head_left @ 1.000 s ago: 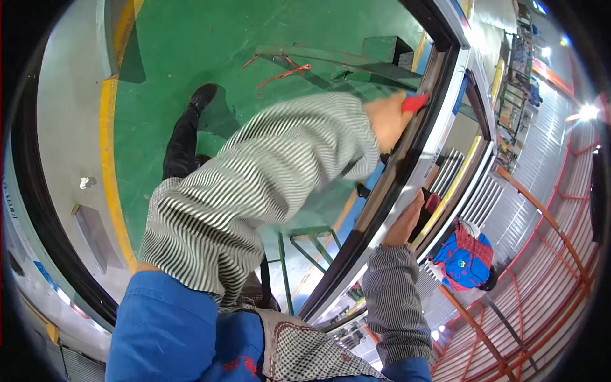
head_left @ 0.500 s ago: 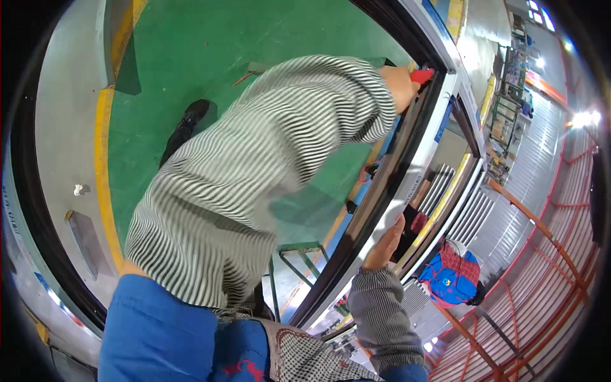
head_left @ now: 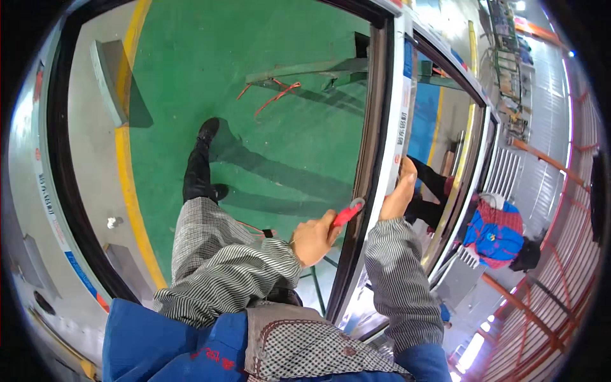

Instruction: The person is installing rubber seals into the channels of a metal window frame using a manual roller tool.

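Note:
My left hand (head_left: 313, 240) is closed round a small red hand tool (head_left: 347, 214) with a grey rounded tip. That tip touches or nearly touches the dark inner edge of the large frame (head_left: 400, 108), on its right-hand rail. Beyond the same rail, my right hand (head_left: 398, 194) grips the frame's pale outer side, with some of its fingers hidden behind the profile. The frame has black inner strips and white outer faces with printed film, and it surrounds the space before me.
Through the frame show the green floor (head_left: 254, 38), a green metal support (head_left: 312, 69) with red cord, and legs in black shoes (head_left: 209, 130). At right is a second framed opening (head_left: 480, 95); past it lies a blue and red bundle (head_left: 496, 232).
My left hand has come back from the far corner along the right rail toward me, still holding the red tool. My right hand stays on the rail. The view has shifted.

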A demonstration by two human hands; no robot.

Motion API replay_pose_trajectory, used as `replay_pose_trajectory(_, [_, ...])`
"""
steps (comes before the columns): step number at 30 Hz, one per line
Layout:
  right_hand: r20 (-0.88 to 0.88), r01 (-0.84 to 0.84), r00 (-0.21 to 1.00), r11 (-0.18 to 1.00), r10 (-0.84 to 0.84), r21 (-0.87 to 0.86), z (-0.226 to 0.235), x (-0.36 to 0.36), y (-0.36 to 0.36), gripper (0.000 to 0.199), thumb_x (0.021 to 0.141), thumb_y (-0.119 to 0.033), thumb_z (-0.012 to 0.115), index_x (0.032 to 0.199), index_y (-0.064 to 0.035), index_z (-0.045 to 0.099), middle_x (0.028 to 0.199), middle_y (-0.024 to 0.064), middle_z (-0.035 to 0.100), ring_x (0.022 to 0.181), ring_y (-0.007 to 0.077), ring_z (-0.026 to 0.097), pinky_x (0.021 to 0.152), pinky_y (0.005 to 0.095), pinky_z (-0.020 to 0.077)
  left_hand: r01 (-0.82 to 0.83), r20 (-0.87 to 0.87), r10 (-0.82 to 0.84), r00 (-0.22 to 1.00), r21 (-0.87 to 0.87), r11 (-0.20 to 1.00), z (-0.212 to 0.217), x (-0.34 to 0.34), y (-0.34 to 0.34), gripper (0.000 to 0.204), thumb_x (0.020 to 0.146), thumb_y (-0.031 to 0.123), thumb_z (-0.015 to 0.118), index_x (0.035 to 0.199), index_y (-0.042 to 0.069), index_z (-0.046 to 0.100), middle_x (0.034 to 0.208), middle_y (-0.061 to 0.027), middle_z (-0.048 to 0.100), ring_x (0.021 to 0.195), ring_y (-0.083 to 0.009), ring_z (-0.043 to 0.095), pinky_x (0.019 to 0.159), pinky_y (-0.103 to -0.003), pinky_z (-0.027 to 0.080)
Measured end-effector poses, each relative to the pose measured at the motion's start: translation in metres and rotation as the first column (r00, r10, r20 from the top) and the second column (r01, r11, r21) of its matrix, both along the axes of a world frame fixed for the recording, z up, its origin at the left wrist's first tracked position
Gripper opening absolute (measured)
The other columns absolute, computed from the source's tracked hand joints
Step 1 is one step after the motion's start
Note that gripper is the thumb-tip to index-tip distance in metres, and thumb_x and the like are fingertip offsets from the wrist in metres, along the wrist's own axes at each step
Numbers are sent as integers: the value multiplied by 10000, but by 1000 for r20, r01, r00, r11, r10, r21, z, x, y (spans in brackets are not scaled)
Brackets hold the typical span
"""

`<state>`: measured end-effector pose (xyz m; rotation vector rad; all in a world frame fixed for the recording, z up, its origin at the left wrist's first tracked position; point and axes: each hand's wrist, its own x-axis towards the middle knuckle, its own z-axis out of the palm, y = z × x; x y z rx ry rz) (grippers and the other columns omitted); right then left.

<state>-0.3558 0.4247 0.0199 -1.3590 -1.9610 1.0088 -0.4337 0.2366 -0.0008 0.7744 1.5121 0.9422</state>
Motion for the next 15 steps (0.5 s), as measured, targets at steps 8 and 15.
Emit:
replay_pose_trajectory(8, [27,52,998,998,-53,33,11,6,-3,539,993,-417,250,1254,20,429,1221,187,500,1151,288,483,993,358,348,-180,-148,180,972,14,984,10,25,39,286,922,317,470,1004,45,438,729,-233,604,702,-448,594,613,-536,464])
replay_pose_trajectory(15, [93,22,995,999,-26,48,-1,10,-7,566,998,-422,248,1229,55,448,1179,180,527,1090,254,512,966,352,372,-362,-232,394,889,168,917,-15,-3,76,284,903,290,520,997,30,455,749,-270,600,722,-462,582,627,-541,458])
